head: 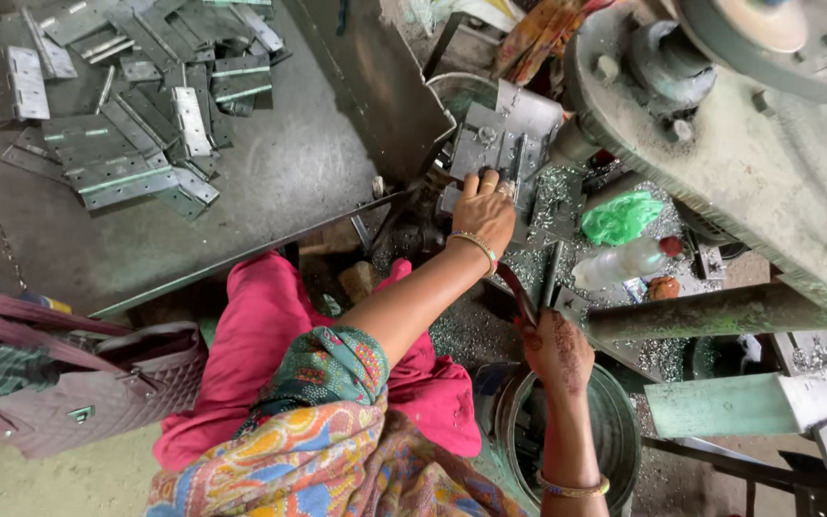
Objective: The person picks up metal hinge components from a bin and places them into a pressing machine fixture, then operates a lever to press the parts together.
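My left hand [482, 209], a bangle on its wrist, reaches forward and presses its fingers on a flat grey metal piece [502, 134] that lies on the bed of a heavy grey press machine [739, 144]. My right hand [555, 347] is closed around a thin dark reddish lever [519, 292], just above a round metal bucket [614, 421]. Metal chips [552, 196] lie scattered around the press bed.
Several flat metal hinge plates [136, 144] are piled on a grey metal sheet at the upper left. A pink quilted handbag [98, 393] sits at the lower left. A green plastic bag [621, 218] and a clear bottle [624, 260] lie beside the press.
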